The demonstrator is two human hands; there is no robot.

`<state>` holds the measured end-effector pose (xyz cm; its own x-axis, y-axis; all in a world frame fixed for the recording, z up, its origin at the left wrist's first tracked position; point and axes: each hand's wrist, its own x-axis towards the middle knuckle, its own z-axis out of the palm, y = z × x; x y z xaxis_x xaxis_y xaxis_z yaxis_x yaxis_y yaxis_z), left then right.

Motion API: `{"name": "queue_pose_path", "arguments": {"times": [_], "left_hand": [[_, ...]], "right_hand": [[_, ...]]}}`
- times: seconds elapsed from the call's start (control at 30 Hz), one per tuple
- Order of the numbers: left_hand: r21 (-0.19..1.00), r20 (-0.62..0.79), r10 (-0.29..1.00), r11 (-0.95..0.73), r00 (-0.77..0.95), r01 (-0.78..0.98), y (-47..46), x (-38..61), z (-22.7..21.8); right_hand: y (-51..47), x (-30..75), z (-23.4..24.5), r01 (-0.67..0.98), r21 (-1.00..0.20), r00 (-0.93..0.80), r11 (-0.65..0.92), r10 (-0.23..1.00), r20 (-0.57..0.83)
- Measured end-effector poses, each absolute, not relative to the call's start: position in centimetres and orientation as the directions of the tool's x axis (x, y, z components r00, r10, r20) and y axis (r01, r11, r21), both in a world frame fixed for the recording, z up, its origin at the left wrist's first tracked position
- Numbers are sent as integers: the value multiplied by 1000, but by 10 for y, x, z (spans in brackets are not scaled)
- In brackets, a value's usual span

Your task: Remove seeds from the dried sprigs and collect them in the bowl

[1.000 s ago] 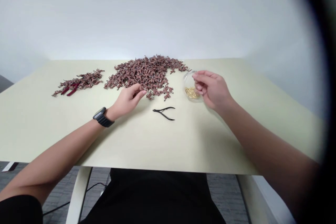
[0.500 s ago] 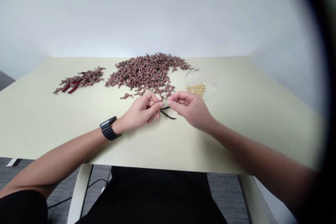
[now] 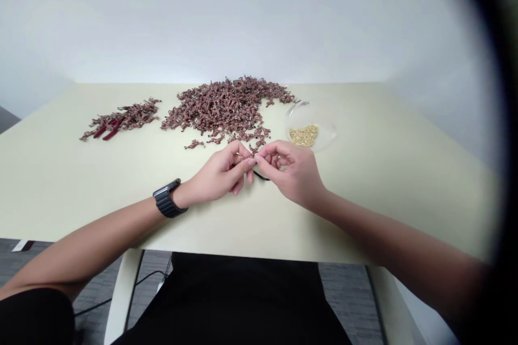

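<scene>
My left hand [image 3: 216, 174] pinches a small thin piece [image 3: 243, 156] between thumb and fingertips, just in front of the large heap of dark reddish-brown twisted pieces [image 3: 224, 109]. My right hand [image 3: 290, 174] meets it, with fingertips closed at that piece; anything in them is too small to see. Both hands partly cover the black nippers [image 3: 262, 177] on the table. A clear glass dish [image 3: 311, 126] holding small gold bits [image 3: 303, 135] stands beyond my right hand.
Further left lie a smaller reddish-brown heap [image 3: 125, 114] and red-handled pliers [image 3: 107, 130]. The cream table [image 3: 202, 226] has a near edge just past my wrists. A black watch [image 3: 167, 198] circles my left wrist. Below the table are a white leg and a cable.
My right hand has moved left from the glass dish to meet my left hand. Both hands now sit closer together, above the nippers, and the dish is uncovered.
</scene>
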<state>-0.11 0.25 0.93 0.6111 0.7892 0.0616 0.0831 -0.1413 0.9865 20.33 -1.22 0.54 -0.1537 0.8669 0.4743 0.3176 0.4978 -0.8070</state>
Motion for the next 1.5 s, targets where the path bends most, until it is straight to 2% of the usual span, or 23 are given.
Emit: {"name": "queue_pose_path", "arguments": {"times": [0.23,0.43,0.6,0.73,0.87,0.9,0.97,1.07,1.13,1.2,1.27,1.37,1.5], "left_hand": [[969,76,788,-204,612,142,-1,0,14],[887,129,799,-357,587,292,-4,0,17],[793,188,789,-473,586,384,-6,0,19],[833,171,796,-432,580,347,-7,0,18],[957,90,780,-240,619,164,-4,-1,14],[971,78,774,-203,628,129,-3,-1,14],[975,79,773,-191,630,111,-2,-2,12],[957,103,781,-247,616,154,-1,-3,12],[950,105,784,-260,612,171,0,-5,13],[957,94,783,-241,615,160,1,-7,14],[977,66,765,-181,640,116,3,-9,15],[998,10,710,-48,704,34,8,-11,15],[994,-69,649,114,757,-6,13,-12,13]], "right_hand": [[-14,202,4,376,-762,-146,527,846,513],[-15,201,3,560,-488,-235,669,693,681],[-15,200,0,601,-416,-267,682,663,700],[-15,201,-1,609,-395,-285,688,654,701],[-14,203,1,607,-368,-317,705,639,701],[-14,204,2,598,-390,-310,700,651,693],[-14,204,5,556,-520,-253,649,727,638],[-11,204,8,408,-791,-173,456,889,424],[-8,206,9,316,-894,-177,319,945,275],[-3,207,7,241,-944,-188,227,965,184],[1,209,5,159,-968,-216,192,964,156],[4,212,1,73,-973,-316,218,931,185],[3,213,1,45,-964,-406,262,887,222]]}}
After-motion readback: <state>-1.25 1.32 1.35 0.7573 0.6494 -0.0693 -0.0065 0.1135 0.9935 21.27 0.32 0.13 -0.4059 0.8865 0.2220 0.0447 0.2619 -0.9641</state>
